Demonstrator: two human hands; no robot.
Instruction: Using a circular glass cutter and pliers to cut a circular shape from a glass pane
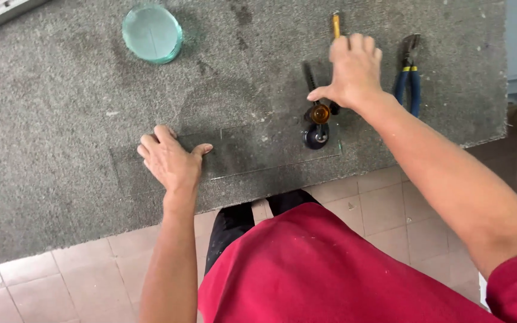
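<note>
Glass sheet is lying under flat, open left hand; right hand, loosely open, is touching cutter; slipping risks cracking

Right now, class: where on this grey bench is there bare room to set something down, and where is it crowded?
Bare felt on the bench lies left of the left hand, and between the round glass disc and the right hand. It is crowded at the right: circle cutter, yellow-handled tool, blue pliers. The clear glass sheet fills the near edge.
</note>
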